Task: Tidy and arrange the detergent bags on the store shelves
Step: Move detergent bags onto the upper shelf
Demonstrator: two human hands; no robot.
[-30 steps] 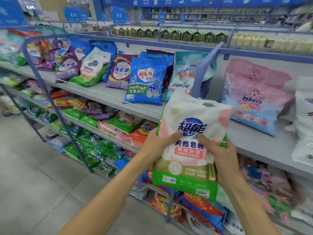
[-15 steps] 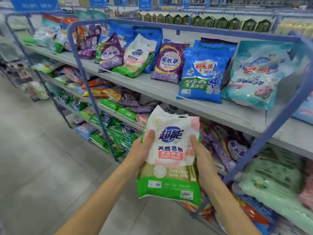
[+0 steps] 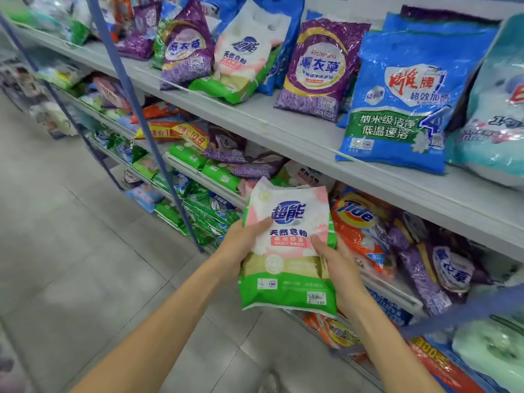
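I hold a white, pink and green detergent bag [image 3: 286,251] upright in front of the second shelf. My left hand [image 3: 241,245] grips its left edge with the thumb across the front. My right hand [image 3: 336,262] grips its right edge, thumb on the front. A matching white and green bag [image 3: 243,58] leans on the top shelf [image 3: 297,137] between two purple bags [image 3: 184,49] [image 3: 317,69]. A blue bag [image 3: 402,103] stands to their right.
An orange Tide bag [image 3: 357,222] and purple bags [image 3: 425,268] lie on the second shelf beside my right hand. Green bags [image 3: 209,217] fill the lower shelves at left. A blue upright post [image 3: 147,131] stands left of my hands. Grey floor tiles [image 3: 71,251] spread left.
I have moved left along the aisle with the bag, and it has dropped from top-shelf height to the second shelf's level. Both hands keep the same grip.
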